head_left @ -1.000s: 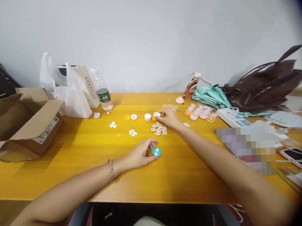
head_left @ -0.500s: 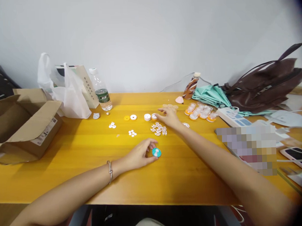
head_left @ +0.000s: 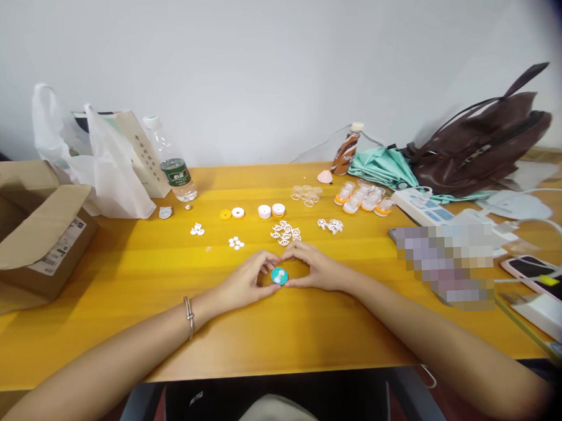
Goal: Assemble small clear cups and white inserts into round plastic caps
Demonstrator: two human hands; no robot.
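Your left hand (head_left: pixel 241 283) and right hand (head_left: pixel 321 269) grasp a round teal-and-white disc (head_left: pixel 279 276) by its rim, nearer than small white openwork pieces (head_left: pixel 296 234) on the yellow wood-grain table (head_left: pixel 250 348).

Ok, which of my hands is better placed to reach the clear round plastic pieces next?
Probably your right hand: it's on the teal disc's right, and the clear round plastic pieces lie beyond the disc, toward that side. Your left hand, curled around the disc's left, looks farther away.
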